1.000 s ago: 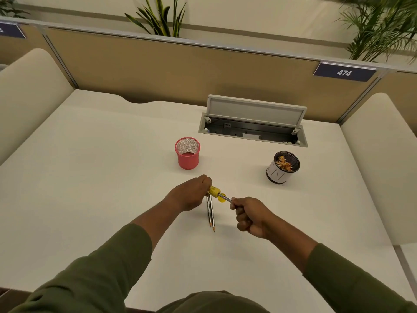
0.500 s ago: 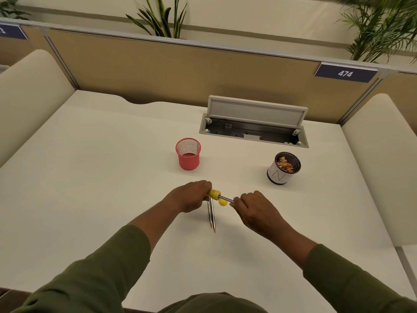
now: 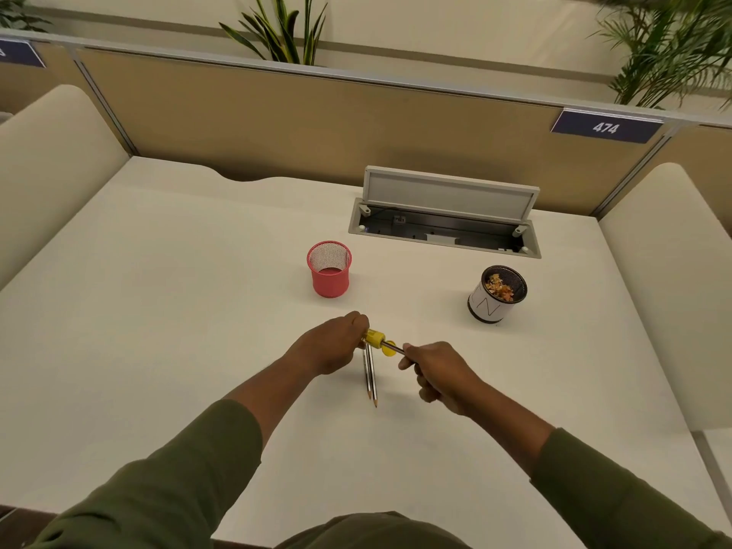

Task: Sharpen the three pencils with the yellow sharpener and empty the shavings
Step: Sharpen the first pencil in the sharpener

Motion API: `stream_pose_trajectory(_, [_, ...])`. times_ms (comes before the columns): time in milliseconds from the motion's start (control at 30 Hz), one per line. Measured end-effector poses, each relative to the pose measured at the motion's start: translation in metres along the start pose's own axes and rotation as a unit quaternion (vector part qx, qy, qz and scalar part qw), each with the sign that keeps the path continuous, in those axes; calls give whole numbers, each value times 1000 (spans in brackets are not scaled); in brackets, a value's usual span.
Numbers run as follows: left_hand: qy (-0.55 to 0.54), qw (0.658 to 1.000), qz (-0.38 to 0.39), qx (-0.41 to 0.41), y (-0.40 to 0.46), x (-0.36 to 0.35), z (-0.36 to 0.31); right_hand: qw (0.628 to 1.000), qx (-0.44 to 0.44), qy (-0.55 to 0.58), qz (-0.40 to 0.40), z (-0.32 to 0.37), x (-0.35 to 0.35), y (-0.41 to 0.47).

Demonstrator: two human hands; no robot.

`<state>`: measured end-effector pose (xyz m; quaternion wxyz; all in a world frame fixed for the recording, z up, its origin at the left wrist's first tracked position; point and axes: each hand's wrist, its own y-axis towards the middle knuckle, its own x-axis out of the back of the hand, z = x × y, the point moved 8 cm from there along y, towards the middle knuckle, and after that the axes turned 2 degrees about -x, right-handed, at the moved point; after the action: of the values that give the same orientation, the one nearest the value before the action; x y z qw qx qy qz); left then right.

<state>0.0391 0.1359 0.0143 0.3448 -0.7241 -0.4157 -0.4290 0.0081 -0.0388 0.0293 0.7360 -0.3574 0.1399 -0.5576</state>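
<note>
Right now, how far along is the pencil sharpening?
Two pencils lie on the desk with pointed tips, apparently done. The left hand grips the yellow sharpener while the right hand holds the third pencil in it. Emptying the shavings remains; the black cup already holds some.

The left hand (image 3: 332,344) grips the yellow sharpener (image 3: 374,338); the right hand (image 3: 435,372) holds a pencil (image 3: 397,349) in it.

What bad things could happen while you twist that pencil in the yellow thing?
The small yellow plastic sharpener, gripped by the left hand, sits right over the two grey pencils lying on the white desk, so a slip might knock them rolling. The right hand holds the grey pencil being sharpened at an angle; pushing hard could snap its tip. A loose round yellow piece sits beside it, so shavings may spill.
</note>
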Motion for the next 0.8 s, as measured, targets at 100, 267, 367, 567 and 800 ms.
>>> stream_pose_trajectory(100, [-11, 1000, -2, -2, 1, 3, 4, 940, 219, -248, -85, 30, 7, -10])
stream_pose_trajectory(267, [-17, 1000, 9, 2, 1, 2, 5, 629, 489, -584, -154, 44, -12, -36])
stream_pose_trajectory(367, [-13, 1000, 12, -2, 0, 1, 2, 604, 533, -566, -172, 45, -13, -41])
stream_pose_trajectory(567, [-5, 1000, -2, 4, 0, 5, 1, 888, 313, -317, -114, 36, -2, -17])
stream_pose_trajectory(800, [22, 1000, -6, -14, -2, 5, -2, 964, -144, 205, 84, -16, -18, -5])
